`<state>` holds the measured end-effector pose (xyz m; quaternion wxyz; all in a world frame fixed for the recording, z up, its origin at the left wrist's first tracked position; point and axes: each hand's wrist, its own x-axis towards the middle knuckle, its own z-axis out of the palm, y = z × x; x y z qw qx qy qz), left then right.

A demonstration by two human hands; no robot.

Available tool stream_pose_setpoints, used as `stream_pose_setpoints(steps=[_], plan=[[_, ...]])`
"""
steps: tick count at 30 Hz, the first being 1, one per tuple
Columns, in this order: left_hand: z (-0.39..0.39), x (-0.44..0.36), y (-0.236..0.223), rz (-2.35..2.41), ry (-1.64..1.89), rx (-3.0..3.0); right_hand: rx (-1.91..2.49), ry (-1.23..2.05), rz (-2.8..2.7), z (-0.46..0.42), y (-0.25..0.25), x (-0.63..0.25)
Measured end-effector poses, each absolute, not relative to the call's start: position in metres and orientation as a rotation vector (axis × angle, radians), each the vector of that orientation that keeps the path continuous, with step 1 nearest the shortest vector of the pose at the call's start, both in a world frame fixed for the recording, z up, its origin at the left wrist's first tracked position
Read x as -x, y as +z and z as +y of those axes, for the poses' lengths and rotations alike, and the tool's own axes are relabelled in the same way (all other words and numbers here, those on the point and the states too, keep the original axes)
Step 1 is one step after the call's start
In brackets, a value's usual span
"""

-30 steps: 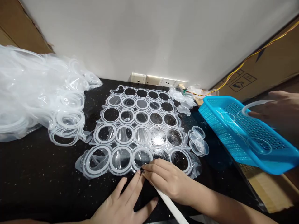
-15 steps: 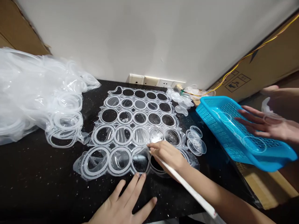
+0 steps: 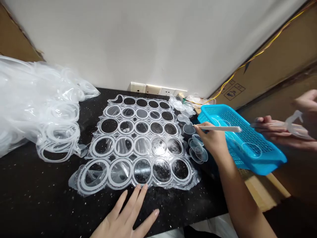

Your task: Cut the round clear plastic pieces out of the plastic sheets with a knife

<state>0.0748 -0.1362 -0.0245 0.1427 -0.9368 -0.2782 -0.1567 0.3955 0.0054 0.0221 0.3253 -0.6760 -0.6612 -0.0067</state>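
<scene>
The left hand (image 3: pixel 125 215) lies flat on the black speckled desk (image 3: pixel 32 198) near its front edge, fingers spread and holding nothing, with the fingertips just short of the lower rim of a clear plastic sheet (image 3: pixel 142 145). That sheet lies in the middle of the desk, punched with rows of round openings and ringed outlines. The right hand (image 3: pixel 210 140) is well apart from it, up toward the right edge of the desk, its fingers closed in a firm pinch on a white stick (image 3: pixel 218 129). The stick's tip points left, close to a clear round lid (image 3: pixel 189 129).

More lids (image 3: pixel 198 151) lie in a loose overlapping group beside the sheet's right side, and others (image 3: pixel 251 150) sit in a blue plastic basket (image 3: pixel 223 110) at the right corner of the desk. A heap of used clear sheets (image 3: pixel 37 102) covers the left end of the desk, against the wall.

Beyond the basket, a co-worker's hand (image 3: pixel 268 130) hovers near its rim, while another (image 3: pixel 307 105) holds a clear scrap (image 3: pixel 294 125).

The step in hand looks like clearing lids from the sheet with the stick, and the next move seems to call for gathering the loose lids into the basket
</scene>
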Motion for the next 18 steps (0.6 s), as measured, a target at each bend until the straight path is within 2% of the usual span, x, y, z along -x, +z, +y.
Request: stream_pose_setpoints(steps=[4, 6, 12, 18], plan=[[-0.138, -0.075, -0.023, -0.833, -0.429, 2.713, 1.777, -0.053, -1.692, 0.005, 0.032, -0.414], [-0.140, -0.075, -0.024, -0.843, -0.407, 2.718, 1.714, 0.036, -1.680, -0.002, 0.037, -0.397], [-0.140, -0.073, -0.024, -0.817, -0.400, 2.712, 1.216, 1.040, -1.941, -0.047, 0.034, -0.298], [-0.138, -0.073, -0.024, -0.761, -0.450, 2.703, 1.044, 1.267, -2.129, -0.063, 0.023, -0.268]])
